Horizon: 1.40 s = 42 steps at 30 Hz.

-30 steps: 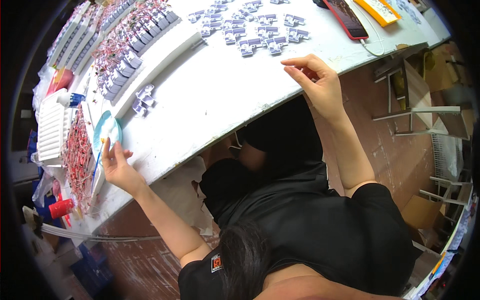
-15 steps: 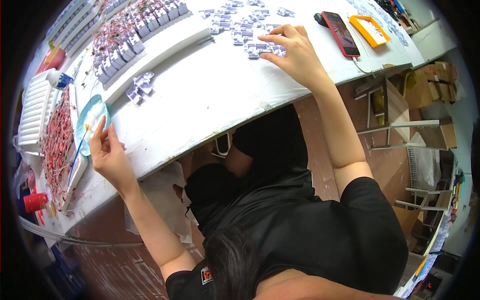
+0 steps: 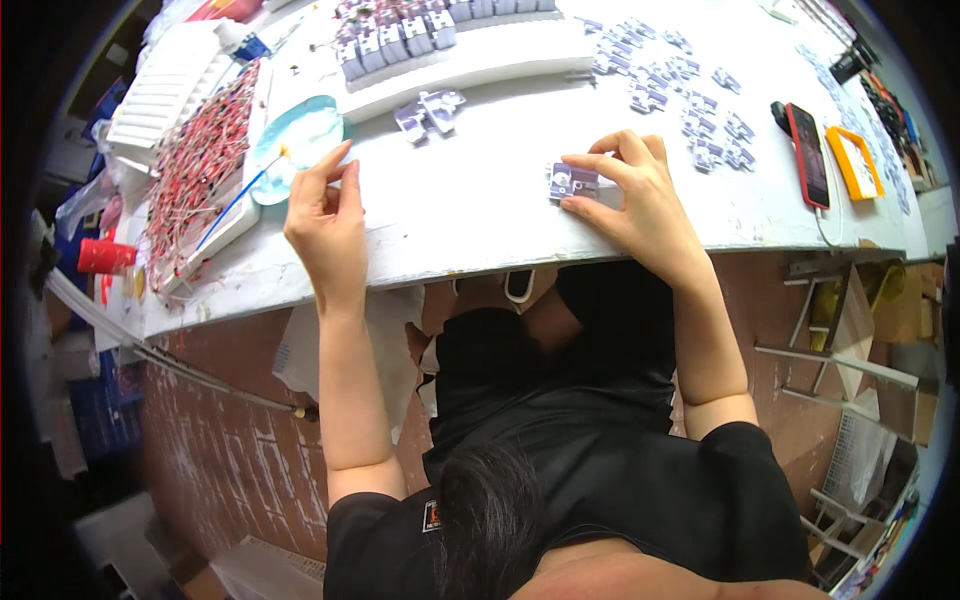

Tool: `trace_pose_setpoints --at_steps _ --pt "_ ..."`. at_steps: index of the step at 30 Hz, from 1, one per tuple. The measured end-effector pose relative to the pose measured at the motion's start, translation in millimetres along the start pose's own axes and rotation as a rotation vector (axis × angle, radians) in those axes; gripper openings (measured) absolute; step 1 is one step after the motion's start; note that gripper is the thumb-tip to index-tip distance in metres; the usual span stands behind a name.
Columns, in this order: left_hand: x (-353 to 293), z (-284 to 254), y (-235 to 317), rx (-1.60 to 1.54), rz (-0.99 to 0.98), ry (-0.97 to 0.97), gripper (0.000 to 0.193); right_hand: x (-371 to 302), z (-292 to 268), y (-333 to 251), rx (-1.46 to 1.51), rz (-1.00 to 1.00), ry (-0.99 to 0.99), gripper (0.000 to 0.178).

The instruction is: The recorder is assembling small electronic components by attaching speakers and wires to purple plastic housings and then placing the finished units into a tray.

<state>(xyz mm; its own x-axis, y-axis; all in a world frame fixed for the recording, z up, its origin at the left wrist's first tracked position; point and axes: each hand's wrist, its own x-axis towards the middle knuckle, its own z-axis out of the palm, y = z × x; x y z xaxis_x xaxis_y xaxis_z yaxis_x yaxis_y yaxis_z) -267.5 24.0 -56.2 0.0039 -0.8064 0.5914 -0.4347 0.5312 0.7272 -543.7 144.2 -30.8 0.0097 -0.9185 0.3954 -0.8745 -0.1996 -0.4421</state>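
Between the thumb and fingertips of my right hand (image 3: 640, 195) is a small grey-purple plastic housing (image 3: 570, 182), held just above the white table. My left hand (image 3: 330, 225) is closed in a pinch beside a light-blue dish (image 3: 268, 150) of white paste; whatever its fingertips hold, if anything, is too small to make out. A thin blue brush (image 3: 232, 208) rests across the dish rim, apart from that hand. Two or so similar housings (image 3: 430, 115) lie together near the dish. Several more loose housings (image 3: 650, 85) are scattered at the far right of my right hand.
Left of the dish, a white tray holds a heap of red wired parts (image 3: 200, 165). Finished-looking rows of wired housings (image 3: 400, 42) stand in a long white holder (image 3: 480, 70). A red phone (image 3: 808, 155) and a yellow tray (image 3: 853, 165) lie at right. A red cup (image 3: 107, 256) is far left.
The view has turned leftward. My right hand has come back from the scattered housings toward me, with one housing in its fingers. My left hand's fingertips stay near the dish.
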Motion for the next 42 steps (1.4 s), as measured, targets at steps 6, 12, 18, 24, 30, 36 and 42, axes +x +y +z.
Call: trace_pose_setpoints --at_steps 6,12,18,24,30,36,42 --pt "-9.3 -11.0 4.6 -0.170 -0.014 0.109 0.022 -11.5 14.4 -3.1 -0.036 -0.036 0.229 0.049" --pt "7.0 -90.6 -7.9 -0.112 0.039 0.446 0.023 -21.8 8.6 -2.6 -0.112 -0.074 0.399 0.034" --pt "33.0 -223.7 -81.8 -0.071 -0.152 0.664 0.022 -21.9 11.2 -1.9 -0.110 -0.070 0.469 0.024" --pt "9.6 -197.5 -71.6 0.251 -0.186 0.376 0.021 -25.6 15.3 5.2 -0.149 -0.115 0.545 0.013" --pt "31.3 -187.2 -63.5 0.467 -0.100 0.396 0.021 -24.2 17.1 5.7 -0.145 -0.126 0.556 0.008" --pt "46.9 -213.9 -92.4 0.701 -0.101 0.142 0.022 -25.5 17.4 1.8 -0.129 -0.108 0.559 0.006" --pt "44.4 -179.5 -80.6 0.889 0.242 -0.021 0.030 -25.6 17.8 4.6 -0.138 -0.103 0.552 0.004"
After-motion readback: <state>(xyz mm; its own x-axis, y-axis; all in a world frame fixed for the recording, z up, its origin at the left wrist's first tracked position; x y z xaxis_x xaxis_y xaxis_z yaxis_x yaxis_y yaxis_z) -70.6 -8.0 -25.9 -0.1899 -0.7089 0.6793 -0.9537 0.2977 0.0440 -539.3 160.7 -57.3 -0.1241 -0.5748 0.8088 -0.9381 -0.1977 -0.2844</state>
